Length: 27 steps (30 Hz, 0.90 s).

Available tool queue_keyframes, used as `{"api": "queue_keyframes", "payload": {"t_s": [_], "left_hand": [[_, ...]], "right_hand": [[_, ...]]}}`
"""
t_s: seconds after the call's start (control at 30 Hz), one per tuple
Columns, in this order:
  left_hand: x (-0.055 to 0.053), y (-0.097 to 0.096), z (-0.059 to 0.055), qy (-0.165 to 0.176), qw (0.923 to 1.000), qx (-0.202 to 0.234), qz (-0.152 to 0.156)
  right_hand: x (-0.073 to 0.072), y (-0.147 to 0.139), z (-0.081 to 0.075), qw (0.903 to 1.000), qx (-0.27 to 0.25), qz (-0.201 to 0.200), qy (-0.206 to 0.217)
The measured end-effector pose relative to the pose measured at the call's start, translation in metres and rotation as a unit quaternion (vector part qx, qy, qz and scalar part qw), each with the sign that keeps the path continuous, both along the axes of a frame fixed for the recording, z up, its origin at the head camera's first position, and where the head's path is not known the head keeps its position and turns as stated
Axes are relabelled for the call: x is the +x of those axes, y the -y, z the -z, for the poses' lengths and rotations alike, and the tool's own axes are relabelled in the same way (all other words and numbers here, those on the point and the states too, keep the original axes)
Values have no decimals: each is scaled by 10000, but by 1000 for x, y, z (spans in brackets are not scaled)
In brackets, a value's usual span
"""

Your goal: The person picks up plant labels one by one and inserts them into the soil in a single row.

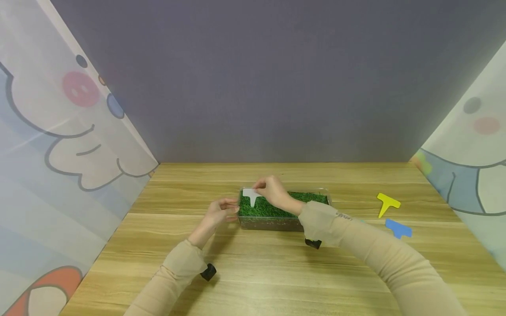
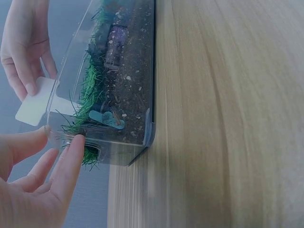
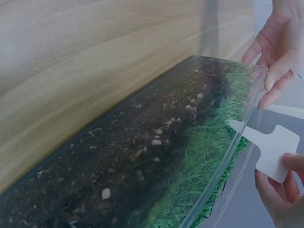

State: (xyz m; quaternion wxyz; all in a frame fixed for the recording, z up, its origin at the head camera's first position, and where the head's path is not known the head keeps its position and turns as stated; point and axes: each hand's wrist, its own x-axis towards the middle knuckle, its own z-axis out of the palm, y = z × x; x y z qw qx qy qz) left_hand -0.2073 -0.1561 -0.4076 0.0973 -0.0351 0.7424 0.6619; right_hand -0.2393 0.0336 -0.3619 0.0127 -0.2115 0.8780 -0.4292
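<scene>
A clear plastic box [image 1: 272,224] holds dark soil with green grass [image 1: 272,210] on top. My right hand [image 1: 272,191] pinches a white T-shaped plant label [image 1: 250,193] by its wide head, between thumb and fingers. The label's stem points down at the grass near the box's left end; in the right wrist view the stem [image 3: 247,134] lies against the grass, and I cannot tell whether it is in the soil. At that left end, my left hand [image 1: 218,213] rests its thumb and nearly straight fingers [image 2: 71,164] on the rim and end wall.
Right of the box, a yellow T-shaped label [image 1: 387,203] and a blue one [image 1: 398,228] lie on the wooden table [image 1: 253,272]. A small teal piece [image 2: 107,119] shows through the box wall. A grey panel [image 1: 253,87] stands behind the table, with cartoon-printed sheets [image 1: 35,145] at the sides.
</scene>
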Motion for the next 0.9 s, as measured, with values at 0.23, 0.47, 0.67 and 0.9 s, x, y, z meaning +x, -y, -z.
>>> {"api": "queue_keyframes", "payload": {"t_s": [0.23,0.47,0.67,0.9], "left_hand": [[0,0,2,83,9999,116,-12],[-1,0,4,92,9998,149,-107],[-1,0,3,89,9998,137,-106],[0,2,2,25,10000,79,-5]], "right_hand": [[2,3,-2,9999,128,-50,84],[3,5,-3,9996,227,-159,12],[2,7,-5,9994,302,-136,38],[1,9,-6,9990,406,-193,3]]}}
